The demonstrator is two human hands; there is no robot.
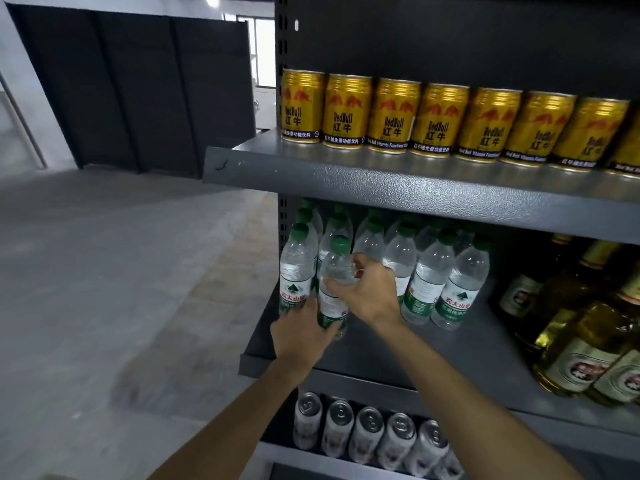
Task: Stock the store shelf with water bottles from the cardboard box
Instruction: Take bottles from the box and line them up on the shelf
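- Head view: we are reaching both arms onto the middle shelf (398,344), our left hand (301,336) gripping the bottom of a water bottle (334,282) and our right hand (372,289) grasping its upper body.
- The bottle is standing upright at the front of the shelf, just ahead of the other bottles (433,275).
- Gold cans (394,116) are lining the shelf above, glass bottles (585,337) are crowding the right, and silver cans (367,434) are sitting below.
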